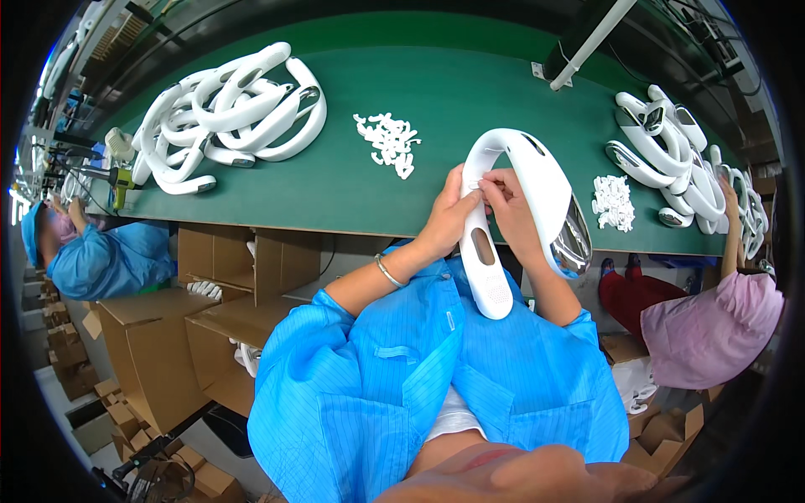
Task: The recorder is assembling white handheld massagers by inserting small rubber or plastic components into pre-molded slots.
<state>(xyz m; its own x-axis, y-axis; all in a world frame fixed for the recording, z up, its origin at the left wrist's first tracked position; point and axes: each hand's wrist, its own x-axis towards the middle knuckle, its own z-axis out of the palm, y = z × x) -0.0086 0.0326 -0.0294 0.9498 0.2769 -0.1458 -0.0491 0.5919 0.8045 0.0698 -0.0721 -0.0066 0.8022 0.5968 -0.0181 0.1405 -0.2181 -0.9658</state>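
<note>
A white U-shaped neckband device (521, 180) is held up in front of my chest, its curved end toward the table. One of its arms has an oval slot and a patch of tiny holes; the other ends in a shiny chrome panel. My left hand (449, 216) is wrapped round the slotted arm, thumb on its surface. Inside the curve, my right hand (513, 220) pinches with thumb and fingertips at that same arm, beside my left thumb. A small white bit seems to lie at the fingertips, too small to make out. Small white plastic pieces (390, 141) lie in a loose pile on the green table.
Similar neckbands (243, 113) are heaped at the left and more neckbands (671, 159) at the right, near another pile of white pieces (613, 203). A metal post (587, 46) stands at the back. Cardboard boxes (159, 352) are below left. Co-workers sit on both sides.
</note>
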